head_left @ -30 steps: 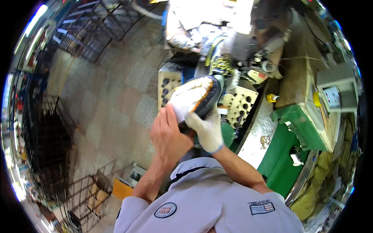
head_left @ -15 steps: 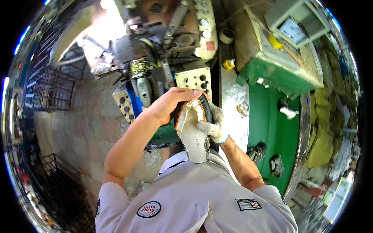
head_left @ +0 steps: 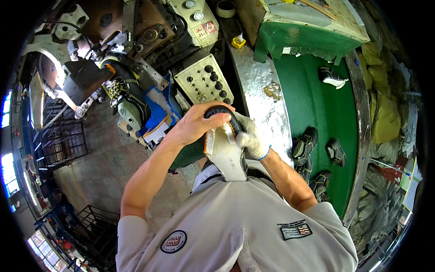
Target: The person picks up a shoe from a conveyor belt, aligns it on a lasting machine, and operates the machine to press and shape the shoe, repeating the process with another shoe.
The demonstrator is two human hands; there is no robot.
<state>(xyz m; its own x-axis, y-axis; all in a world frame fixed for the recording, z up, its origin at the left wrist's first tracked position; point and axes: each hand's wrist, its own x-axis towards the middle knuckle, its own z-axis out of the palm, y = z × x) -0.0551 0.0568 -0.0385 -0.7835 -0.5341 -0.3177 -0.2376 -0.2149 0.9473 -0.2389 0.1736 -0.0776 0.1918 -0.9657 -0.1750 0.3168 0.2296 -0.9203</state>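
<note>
I hold a black shoe upper (head_left: 219,110) close to my waist, its underside facing up. A pale insole (head_left: 229,159) shows there, with orange stitching along the turned-in edges near the toe. My bare left hand (head_left: 199,123) grips the toe end, thumb pressed over the underside. On the other side, my right hand (head_left: 253,138), in a pale knitted glove with a blue cuff edge, is closed round the upper's side. Its far fingers are hidden behind the upper.
Ahead to the left stands a machine (head_left: 149,34) with a grey-green shoe last (head_left: 130,115) in a shoe. A control box (head_left: 204,81) with black knobs sits before me. To the right, a metal ledge (head_left: 265,86) borders a green trough (head_left: 299,104) holding several black shoes (head_left: 336,152).
My view has turned to the right, showing more shoes in the trough. The upper's black toe is more exposed; my left thumb lies over the underside, and my right thumb has shifted toward the side.
</note>
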